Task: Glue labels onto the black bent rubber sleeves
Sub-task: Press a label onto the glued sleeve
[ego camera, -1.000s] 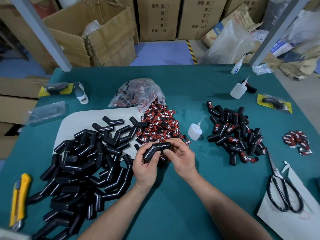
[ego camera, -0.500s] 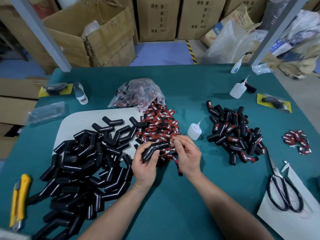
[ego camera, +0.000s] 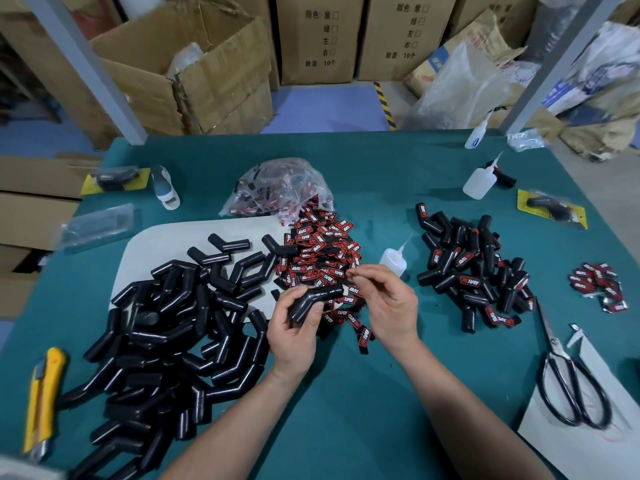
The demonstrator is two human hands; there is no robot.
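Left hand [ego camera: 294, 329] grips a black bent sleeve [ego camera: 313, 301] over a pile of red-and-black labels [ego camera: 322, 254] reading "TAPER" (white letters); right hand [ego camera: 391, 306] pinches its fingertips together, holding what I cannot tell

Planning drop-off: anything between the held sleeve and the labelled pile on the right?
Yes: the right hand and a small glue bottle sit between the sleeve in the left hand and the labelled pile.

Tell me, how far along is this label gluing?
Seemingly under half done. Done: the labelled sleeves pile, right. In hand: the left hand grips one bare sleeve; the right hand hovers over the loose labels. Left: the larger unlabelled sleeves pile.
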